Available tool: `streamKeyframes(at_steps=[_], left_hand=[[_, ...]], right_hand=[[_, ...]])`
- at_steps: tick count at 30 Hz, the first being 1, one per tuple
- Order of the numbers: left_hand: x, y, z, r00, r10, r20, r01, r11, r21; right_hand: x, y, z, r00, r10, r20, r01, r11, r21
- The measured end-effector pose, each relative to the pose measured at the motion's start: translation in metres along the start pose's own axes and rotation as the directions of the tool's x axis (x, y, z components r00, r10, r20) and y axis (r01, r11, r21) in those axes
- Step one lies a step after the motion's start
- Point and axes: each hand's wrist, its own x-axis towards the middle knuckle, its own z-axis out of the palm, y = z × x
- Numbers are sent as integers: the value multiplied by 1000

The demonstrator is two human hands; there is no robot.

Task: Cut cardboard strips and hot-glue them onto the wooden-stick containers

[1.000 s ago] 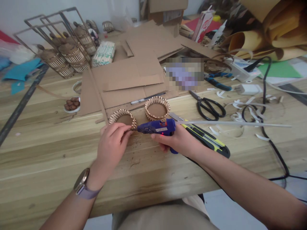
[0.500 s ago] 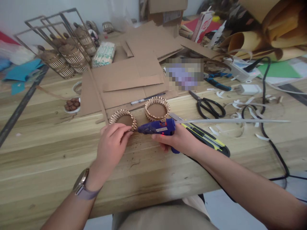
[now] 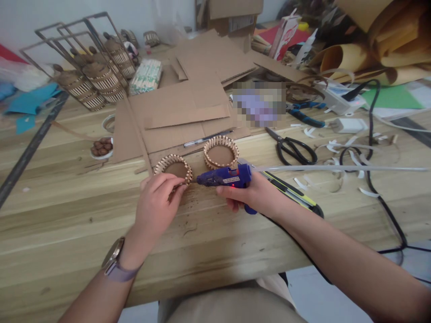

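Observation:
My left hand [image 3: 160, 193] pinches the near right wall of a small round basket [image 3: 173, 160] made of short upright sticks around a brown base. The fingertips cover part of its rim. A blue glue gun [image 3: 226, 176] is gripped in my right hand [image 3: 251, 193], its nozzle pointing left, a little apart from that basket's right side. Its red light is lit, and a long clear glue stick [image 3: 340, 168] juts out of the back. Just behind the gun rests a second round stick basket [image 3: 220, 152].
Under my right forearm lies a yellow-and-black utility knife [image 3: 291, 190]. Black scissors [image 3: 292, 150], pliers [image 3: 306, 114] and a black cord [image 3: 384, 208] are at the right. Cardboard sheets [image 3: 188, 101] cover the middle back. Finished lantern-like baskets [image 3: 101, 78] and a bowl of brown nuts [image 3: 101, 147] stand left.
My right hand has drawn the glue gun slightly right, opening a gap between nozzle and basket. My left hand stays at the basket wall.

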Motion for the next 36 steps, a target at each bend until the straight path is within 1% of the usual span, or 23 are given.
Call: streamKeyframes(at_steps=[8, 20, 30, 36], left_hand=[[-1, 1, -1, 1000, -11, 5, 11, 1000, -7], [0, 1, -2, 1000, -21, 19, 22, 1000, -13], [-1, -1, -1, 998, -49, 47, 50, 999, -6], [-1, -1, -1, 998, -46, 42, 47, 999, -8]], right_hand=[[0, 1, -2, 1000, -11, 6, 11, 1000, -22], [-1, -1, -2, 1000, 11, 12, -11, 1000, 3], [-3, -3, -2, 1000, -2, 23, 1, 1000, 11], [-4, -4, -2, 1000, 15, 11, -15, 1000, 11]])
